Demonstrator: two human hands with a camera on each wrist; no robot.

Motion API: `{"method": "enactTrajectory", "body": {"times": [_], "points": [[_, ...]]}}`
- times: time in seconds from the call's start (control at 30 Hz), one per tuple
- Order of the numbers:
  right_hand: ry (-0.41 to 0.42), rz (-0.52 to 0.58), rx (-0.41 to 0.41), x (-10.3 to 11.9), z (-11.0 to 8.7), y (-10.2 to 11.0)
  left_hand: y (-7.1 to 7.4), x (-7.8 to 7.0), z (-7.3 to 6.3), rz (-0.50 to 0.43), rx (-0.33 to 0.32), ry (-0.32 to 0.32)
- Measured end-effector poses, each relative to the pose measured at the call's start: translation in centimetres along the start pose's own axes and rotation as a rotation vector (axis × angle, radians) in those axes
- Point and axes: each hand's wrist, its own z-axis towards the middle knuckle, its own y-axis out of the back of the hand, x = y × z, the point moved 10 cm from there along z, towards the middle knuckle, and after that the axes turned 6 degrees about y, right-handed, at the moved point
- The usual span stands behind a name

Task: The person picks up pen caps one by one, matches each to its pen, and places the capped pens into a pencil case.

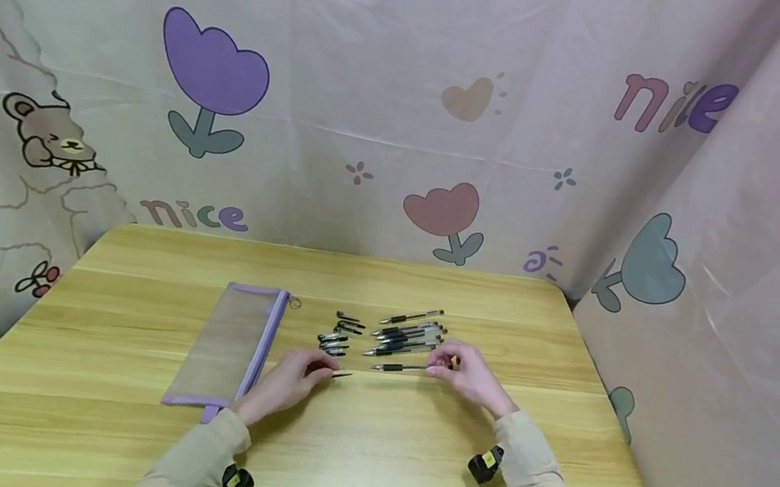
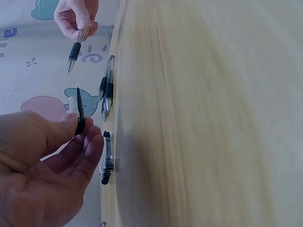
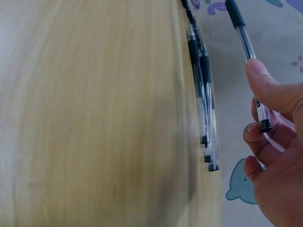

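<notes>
My left hand [image 1: 290,383] pinches a black pen cap [image 2: 80,109] with its clip showing, between thumb and fingers. In my right hand [image 1: 468,377] is an uncapped gel pen [image 1: 398,368], gripped near its back end with its tip pointing left toward the cap. The pen and cap are apart. Beyond the hands lies a pile of uncapped gel pens [image 1: 407,337], clear-barrelled with black grips. Left of those pens, several loose pen caps [image 1: 334,339] lie in a rough column on the table.
A mesh zip pouch [image 1: 222,345] with purple trim lies flat on the wooden table [image 1: 88,317], left of the caps. Patterned curtains [image 1: 352,88] hang behind the table and at both sides.
</notes>
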Motion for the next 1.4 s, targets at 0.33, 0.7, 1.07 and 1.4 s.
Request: {"method": "enactTrajectory", "body": {"times": [0.33,0.7,1.07,1.4], "points": [[0.036,0.003,0.019,1.2,0.2,-0.6,-0.6,-0.7,-0.1,-0.056,0.083,-0.067],[0.061,0.005,0.029,1.8,0.3,-0.9,-0.9,-1.1,0.0,-0.065,0.105,-0.086],[0.063,0.01,0.044,1.8,0.4,-1.1,-1.1,-0.9,0.2,-0.09,0.108,-0.063],[0.037,0.004,0.057,1.4,0.5,-1.5,-1.4,-0.8,0.2,-0.123,0.132,-0.058]]}}
